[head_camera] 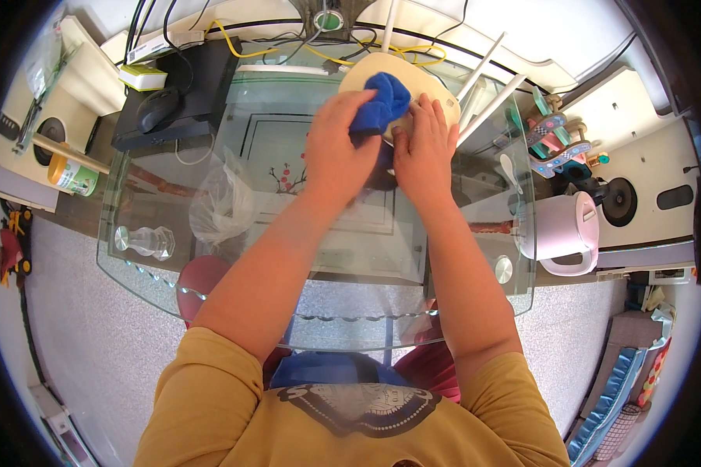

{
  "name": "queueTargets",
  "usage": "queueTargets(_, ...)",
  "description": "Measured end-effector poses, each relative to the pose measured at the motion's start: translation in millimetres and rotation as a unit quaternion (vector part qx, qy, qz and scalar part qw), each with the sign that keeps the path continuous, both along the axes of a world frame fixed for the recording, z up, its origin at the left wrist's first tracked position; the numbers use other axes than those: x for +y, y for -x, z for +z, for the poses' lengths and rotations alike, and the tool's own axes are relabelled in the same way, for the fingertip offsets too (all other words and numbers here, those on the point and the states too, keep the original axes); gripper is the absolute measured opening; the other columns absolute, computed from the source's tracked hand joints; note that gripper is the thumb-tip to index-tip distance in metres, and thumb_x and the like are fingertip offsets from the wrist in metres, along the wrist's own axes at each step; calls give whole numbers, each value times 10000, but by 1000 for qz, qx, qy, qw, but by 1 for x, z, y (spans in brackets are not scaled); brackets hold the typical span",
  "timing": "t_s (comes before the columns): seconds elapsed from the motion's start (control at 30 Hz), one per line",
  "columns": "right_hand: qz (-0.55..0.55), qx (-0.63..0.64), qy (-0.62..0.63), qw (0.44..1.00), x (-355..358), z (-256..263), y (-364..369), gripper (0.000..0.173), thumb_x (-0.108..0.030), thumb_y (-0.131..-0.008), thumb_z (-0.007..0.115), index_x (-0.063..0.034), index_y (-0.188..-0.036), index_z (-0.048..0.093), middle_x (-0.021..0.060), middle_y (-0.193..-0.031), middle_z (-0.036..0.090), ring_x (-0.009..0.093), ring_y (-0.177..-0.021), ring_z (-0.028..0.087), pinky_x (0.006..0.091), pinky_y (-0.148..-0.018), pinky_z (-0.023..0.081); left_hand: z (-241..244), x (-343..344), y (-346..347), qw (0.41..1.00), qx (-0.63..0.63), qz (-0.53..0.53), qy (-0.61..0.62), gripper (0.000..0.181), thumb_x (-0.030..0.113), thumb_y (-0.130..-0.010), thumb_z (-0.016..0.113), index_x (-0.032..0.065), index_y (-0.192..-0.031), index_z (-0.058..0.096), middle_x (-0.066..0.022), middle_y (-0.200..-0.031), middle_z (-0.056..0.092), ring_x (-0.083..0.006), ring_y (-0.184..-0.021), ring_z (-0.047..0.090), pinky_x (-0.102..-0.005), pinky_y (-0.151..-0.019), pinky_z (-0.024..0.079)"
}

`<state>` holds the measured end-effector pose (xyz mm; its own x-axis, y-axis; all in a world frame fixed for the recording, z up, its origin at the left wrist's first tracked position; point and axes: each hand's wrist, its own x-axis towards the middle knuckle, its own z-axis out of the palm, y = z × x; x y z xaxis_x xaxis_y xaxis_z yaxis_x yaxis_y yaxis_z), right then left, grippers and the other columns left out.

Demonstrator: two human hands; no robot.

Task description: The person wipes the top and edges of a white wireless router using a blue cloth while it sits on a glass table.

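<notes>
Above the glass tabletop, my left hand grips a bunched blue cloth against the top of a cream-coloured router with white antennas. My right hand lies on the router's near right side, fingers spread slightly and pointing away from me. Just to the right of the cloth, its thumb and fingers touch the casing. The router's near edge is partly hidden behind both hands. Yellow and grey cables run behind it.
A black box carrying a computer mouse stands at the left. Nearer are a clear plastic bag and a glass piece. At the right are a white spoon, a pink electric kettle and a toy track with small skateboards.
</notes>
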<state>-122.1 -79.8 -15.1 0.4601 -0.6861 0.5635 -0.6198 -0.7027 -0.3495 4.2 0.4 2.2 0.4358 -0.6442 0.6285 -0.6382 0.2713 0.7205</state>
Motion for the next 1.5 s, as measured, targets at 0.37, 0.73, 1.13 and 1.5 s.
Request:
queueTargets(0.37,2,5,4,1000,0,0,1,445,-137,-915,600,-13,-1330,497,185,-1504,431,369,-1453,316,614,-1183,120,2,2,0,999,-7,4,-34,452,-13,-765,692,85,-1203,631,-119,-1168,633,-325,-1104,600,-375,-963,472)
queueTargets(0.73,2,5,-16,1000,3,5,-1,433,-144,-922,595,-39,-1334,515,186,-1507,428,368,-1459,307,607,-1189,107,-2,-1,-6,998,-11,65,14,479,-13,-769,692,66,-1234,608,-138,-1195,619,-313,-1093,597,-381,-962,472)
queueTargets(1.13,-2,8,10,1000,-2,-3,0,438,-131,-911,598,-15,-1322,502,187,-1501,433,373,-1451,320,621,-1180,114,1,2,0,999,9,-30,-37,439,-9,-771,695,83,-1197,637,-110,-1160,630,-314,-1084,606,-366,-954,477)
queueTargets(1.5,3,-1,-14,1000,3,4,-2,424,-148,-918,600,-42,-1321,518,182,-1504,431,364,-1458,309,607,-1190,100,0,1,-5,998,-5,63,-20,469,-8,-772,694,90,-1225,620,-134,-1139,619,-327,-1086,599,-373,-946,481)
